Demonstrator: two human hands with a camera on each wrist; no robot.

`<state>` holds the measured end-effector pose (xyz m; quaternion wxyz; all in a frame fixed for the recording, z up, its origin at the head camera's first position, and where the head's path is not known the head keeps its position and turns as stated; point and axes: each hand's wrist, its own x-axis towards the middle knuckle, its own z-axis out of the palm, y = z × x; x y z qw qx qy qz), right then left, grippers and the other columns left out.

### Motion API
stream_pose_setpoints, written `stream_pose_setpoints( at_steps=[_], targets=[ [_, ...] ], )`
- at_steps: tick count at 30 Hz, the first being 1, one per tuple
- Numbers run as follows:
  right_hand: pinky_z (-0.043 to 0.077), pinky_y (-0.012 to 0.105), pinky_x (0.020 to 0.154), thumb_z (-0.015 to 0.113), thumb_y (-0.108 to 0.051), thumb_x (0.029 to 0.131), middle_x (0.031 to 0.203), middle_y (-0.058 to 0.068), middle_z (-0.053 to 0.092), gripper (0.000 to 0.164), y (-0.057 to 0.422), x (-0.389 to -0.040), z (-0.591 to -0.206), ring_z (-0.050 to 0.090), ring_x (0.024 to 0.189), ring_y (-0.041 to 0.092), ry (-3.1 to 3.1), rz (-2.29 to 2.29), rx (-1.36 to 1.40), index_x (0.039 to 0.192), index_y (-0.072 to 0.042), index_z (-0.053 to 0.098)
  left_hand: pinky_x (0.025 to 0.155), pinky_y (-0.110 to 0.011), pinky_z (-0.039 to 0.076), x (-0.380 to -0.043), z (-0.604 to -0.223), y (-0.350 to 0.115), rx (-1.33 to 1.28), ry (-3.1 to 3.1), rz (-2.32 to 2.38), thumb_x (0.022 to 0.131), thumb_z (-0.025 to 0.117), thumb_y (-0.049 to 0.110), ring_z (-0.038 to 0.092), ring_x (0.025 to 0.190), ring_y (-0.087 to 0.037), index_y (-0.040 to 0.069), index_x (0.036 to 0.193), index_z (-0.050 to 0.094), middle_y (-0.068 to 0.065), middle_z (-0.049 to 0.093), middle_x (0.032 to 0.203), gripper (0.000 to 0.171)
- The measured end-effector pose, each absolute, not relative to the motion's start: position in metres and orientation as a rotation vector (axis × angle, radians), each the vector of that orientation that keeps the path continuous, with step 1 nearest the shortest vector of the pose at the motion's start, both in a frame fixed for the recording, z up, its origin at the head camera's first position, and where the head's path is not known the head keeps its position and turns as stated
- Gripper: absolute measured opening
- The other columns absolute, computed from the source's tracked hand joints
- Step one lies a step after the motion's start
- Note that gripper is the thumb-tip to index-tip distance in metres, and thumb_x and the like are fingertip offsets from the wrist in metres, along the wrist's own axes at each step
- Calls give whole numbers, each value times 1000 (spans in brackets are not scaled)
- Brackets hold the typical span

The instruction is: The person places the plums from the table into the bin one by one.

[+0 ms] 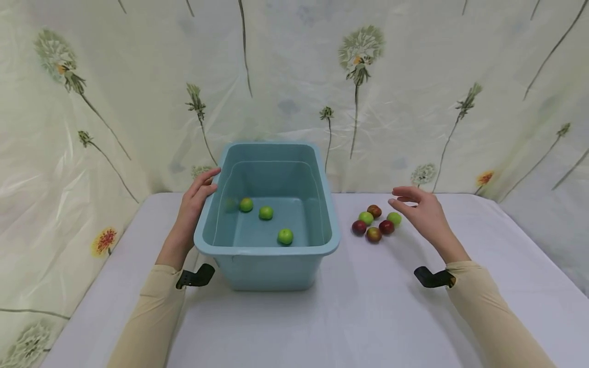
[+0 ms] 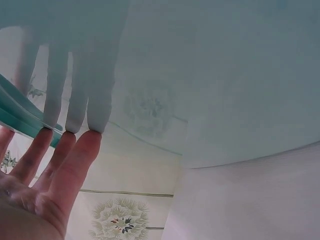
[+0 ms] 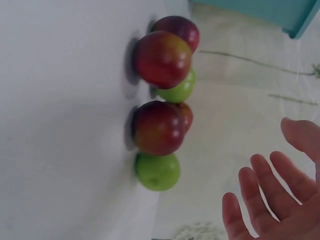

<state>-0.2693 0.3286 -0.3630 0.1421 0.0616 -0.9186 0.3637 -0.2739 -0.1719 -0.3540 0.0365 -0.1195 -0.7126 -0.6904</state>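
Observation:
A light blue plastic bin [image 1: 269, 251] stands on the table with three round green fruits inside, one of them the near green fruit [image 1: 285, 236]. My left hand [image 1: 190, 212] rests against the bin's left side near the rim; in the left wrist view its fingertips [image 2: 93, 137] touch the bin wall. To the right lies a loose group of small round fruits, some dark red like the red fruit [image 3: 159, 128] and some green like the green fruit [image 3: 158, 171]. Just beyond and above that group hovers my right hand [image 1: 425, 212], fingers relaxed and holding nothing.
A white cloth [image 1: 368, 306] covers the table. Behind it hangs a pale curtain [image 1: 285, 66] printed with dandelions. Each wrist carries a black camera mount, such as the right mount [image 1: 432, 277], below the hand.

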Motion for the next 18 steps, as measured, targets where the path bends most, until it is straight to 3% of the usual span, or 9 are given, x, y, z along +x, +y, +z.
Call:
stream_pose_setpoints(
  at_steps=[6, 18],
  targets=[
    [44, 49, 87, 62, -35, 97, 127, 22, 59, 49, 338, -274, -378, 52, 118, 39, -2711, 1048, 114, 132, -1, 57, 95, -41, 41, -274, -354, -172, -375, -2187, -2125, 102, 45, 38, 43, 128, -29, 26, 148, 43, -5, 38, 149, 48],
    [41, 56, 95, 62, -27, 98, 131, 28, 55, 50, 349, -285, -397, 51, 120, 44, -2855, 1050, 28, 134, 6, 53, 94, -41, 42, -272, -352, -171, -381, -2185, -2134, 102, 44, 37, 43, 128, -30, 25, 149, 42, -4, 38, 149, 48]
  ],
)
